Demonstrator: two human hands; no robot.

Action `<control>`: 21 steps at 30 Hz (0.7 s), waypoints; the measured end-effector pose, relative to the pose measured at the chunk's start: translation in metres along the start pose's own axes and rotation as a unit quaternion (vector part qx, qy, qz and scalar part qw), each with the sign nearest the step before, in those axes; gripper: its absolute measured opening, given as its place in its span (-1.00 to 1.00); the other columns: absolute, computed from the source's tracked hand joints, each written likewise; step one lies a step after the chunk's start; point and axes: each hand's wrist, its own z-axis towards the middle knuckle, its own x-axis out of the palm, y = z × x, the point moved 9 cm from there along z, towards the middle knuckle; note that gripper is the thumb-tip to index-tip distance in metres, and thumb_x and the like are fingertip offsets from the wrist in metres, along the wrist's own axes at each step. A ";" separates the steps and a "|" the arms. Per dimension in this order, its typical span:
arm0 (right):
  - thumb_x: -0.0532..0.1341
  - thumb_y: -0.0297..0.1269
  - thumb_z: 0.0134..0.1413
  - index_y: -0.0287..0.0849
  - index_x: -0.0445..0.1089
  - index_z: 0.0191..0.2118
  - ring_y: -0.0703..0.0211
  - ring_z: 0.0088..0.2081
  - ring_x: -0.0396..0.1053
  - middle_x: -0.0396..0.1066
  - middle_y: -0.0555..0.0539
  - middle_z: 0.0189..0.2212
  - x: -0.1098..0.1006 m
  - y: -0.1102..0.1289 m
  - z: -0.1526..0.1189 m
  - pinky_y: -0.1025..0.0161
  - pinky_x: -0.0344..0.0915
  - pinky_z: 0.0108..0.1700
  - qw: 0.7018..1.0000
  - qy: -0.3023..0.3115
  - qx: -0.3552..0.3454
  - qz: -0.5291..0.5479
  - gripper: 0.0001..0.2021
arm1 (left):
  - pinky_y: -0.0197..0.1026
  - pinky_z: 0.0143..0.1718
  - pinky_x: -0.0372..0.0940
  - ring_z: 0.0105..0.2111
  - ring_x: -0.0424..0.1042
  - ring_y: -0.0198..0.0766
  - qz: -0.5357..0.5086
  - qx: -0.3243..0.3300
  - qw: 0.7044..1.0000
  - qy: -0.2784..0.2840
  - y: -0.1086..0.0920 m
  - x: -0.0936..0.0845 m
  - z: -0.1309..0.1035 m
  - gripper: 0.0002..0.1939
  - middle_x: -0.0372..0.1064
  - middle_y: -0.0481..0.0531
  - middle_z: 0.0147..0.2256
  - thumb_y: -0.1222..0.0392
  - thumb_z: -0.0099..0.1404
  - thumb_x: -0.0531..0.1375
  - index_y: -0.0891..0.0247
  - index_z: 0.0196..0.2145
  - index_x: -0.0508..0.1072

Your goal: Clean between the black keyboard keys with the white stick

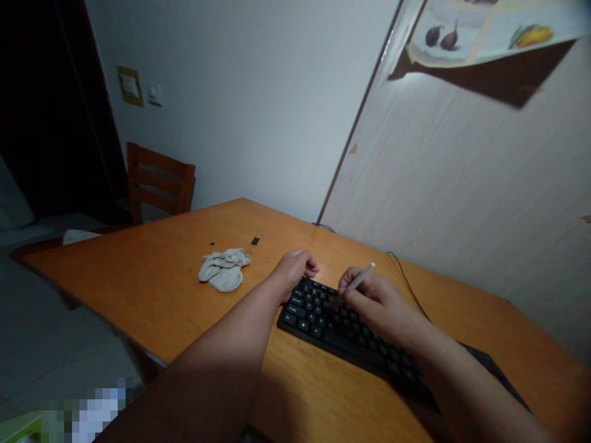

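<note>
A black keyboard (318, 320) lies at a slant on the wooden table, its right part covered by my right forearm. My left hand (295, 271) is at the keyboard's far left corner, fingers curled and the heel of the hand against its edge; it appears to steady it. Over the keys, my right hand (369, 295) is closed around a slim white-handled brush (362, 276). The handle tilts up to the right, while its dark lower end reaches the keys, dim and hard to make out.
A crumpled grey-white cloth (224, 269) lies left of my left hand, with a small dark piece (255, 241) just beyond it. A black cable (409, 286) runs along the wall side of the table (184, 301). A wooden chair (161, 181) stands at the far left.
</note>
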 end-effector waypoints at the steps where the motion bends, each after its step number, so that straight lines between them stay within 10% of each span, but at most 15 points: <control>1: 0.08 -0.38 0.12 -0.14 0.30 -0.39 0.22 -0.43 0.29 0.32 0.04 -0.50 0.001 0.001 0.000 0.28 0.18 -0.38 1.000 0.005 -0.003 0.003 -0.90 | -0.29 -0.44 0.22 -0.51 0.36 -0.32 0.002 0.000 1.000 0.000 0.000 0.000 0.000 -0.86 0.44 0.07 -0.48 0.21 0.11 0.08 0.28 -0.53 0.36; 21: 0.12 -0.18 0.24 -0.15 0.35 -0.27 0.25 -0.42 0.20 0.27 0.04 -0.48 0.047 0.017 -0.004 0.30 0.16 -0.36 0.989 0.056 -0.027 0.133 -0.83 | -0.29 -0.46 0.22 -0.52 0.35 -0.32 -0.002 0.000 1.000 -0.002 0.000 0.000 0.001 -0.87 0.43 0.07 -0.48 0.22 0.13 0.07 0.28 -0.52 0.36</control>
